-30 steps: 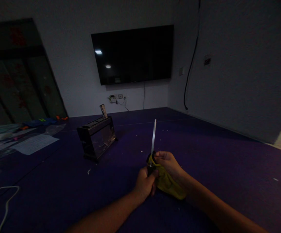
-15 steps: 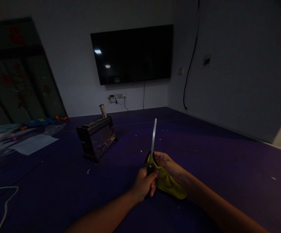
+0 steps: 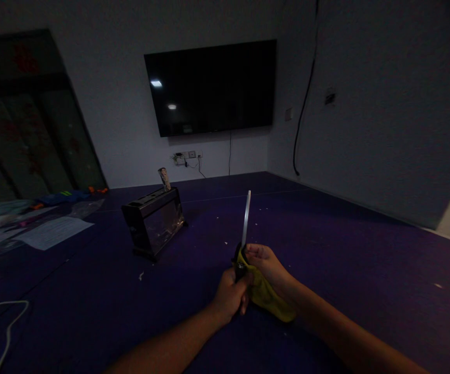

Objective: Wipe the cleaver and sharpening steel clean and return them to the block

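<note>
My left hand [image 3: 228, 295] is closed around the black handle of a sharpening steel [image 3: 246, 221], whose slim metal rod points up and away from me. A yellow cloth [image 3: 268, 300] with a dark edge is in my right hand [image 3: 270, 267]. Its fingers pinch the cloth against the lower part of the rod, just above the handle. The rest of the cloth hangs down below my right hand, towards the purple surface. Part of the handle is hidden by my left fingers.
To the left stands a black knife block [image 3: 150, 208] with clear sides and one patterned handle [image 3: 164, 178] sticking out. Papers [image 3: 55, 232] and plastic lie farther left, with a white cable [image 3: 9, 332] nearer. A television [image 3: 213, 88] hangs on the wall. Small white scraps dot the purple surface.
The cloth has shifted slightly in my right hand, its hanging end a little to the left. My left hand and the steel have hardly moved.
</note>
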Motion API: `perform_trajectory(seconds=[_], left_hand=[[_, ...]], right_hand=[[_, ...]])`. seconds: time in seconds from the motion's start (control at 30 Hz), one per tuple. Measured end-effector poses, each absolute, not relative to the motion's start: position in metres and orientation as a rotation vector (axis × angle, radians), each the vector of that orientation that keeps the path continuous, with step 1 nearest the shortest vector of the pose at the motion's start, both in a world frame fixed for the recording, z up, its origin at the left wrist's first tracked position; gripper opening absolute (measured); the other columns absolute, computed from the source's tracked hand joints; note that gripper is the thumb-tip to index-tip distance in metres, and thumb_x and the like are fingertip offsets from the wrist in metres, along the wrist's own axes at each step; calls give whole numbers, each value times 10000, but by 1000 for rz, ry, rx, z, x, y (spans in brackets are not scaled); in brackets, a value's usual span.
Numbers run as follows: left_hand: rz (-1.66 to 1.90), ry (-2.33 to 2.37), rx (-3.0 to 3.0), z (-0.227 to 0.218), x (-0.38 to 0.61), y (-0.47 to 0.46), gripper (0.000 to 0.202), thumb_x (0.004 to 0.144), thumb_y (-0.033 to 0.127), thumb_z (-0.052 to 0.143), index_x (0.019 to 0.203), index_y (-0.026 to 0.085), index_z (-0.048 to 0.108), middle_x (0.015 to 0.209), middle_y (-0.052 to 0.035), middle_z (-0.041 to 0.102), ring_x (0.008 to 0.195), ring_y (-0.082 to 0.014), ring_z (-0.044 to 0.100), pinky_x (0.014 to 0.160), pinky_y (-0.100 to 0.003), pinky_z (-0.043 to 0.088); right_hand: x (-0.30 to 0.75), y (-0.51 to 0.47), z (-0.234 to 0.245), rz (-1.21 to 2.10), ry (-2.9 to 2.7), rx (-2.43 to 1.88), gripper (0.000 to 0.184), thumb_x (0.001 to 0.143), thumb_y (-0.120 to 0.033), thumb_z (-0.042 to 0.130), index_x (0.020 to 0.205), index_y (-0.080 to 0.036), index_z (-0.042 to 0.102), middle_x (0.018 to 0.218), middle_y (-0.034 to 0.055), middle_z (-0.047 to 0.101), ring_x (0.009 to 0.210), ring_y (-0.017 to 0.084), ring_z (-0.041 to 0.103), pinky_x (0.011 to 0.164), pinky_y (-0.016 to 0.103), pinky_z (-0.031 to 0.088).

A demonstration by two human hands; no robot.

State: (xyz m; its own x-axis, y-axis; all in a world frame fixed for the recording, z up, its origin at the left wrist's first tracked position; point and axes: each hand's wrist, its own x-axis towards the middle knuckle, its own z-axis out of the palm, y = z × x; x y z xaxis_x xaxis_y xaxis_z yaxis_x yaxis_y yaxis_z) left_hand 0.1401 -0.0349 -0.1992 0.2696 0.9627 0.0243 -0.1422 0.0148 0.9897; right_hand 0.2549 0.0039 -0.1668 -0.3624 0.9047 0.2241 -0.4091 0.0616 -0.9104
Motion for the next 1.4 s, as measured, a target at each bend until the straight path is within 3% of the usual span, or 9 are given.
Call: perform_trajectory(seconds=[1.03,1.4], left_hand=[[1010,906,1283,-201,139,-34,465,662,600,584,757,166,447,357,109,374,221,-56,319,270,-169,234],[960,941,1336,-201,140,-34,424,688,559,566,797,163,462,354,109,376,225,-68,338,276,-173,236]], right_hand=[[269,8,-152,1511,-1176,-561,244,567,-313,761,677,-132,640,604,46,666,523,152,618,514,239,484],[276,11,-148,1457,-1095,-656,217,560,-283,759,671,-139,640,557,17,642,463,131,584,478,228,459]])
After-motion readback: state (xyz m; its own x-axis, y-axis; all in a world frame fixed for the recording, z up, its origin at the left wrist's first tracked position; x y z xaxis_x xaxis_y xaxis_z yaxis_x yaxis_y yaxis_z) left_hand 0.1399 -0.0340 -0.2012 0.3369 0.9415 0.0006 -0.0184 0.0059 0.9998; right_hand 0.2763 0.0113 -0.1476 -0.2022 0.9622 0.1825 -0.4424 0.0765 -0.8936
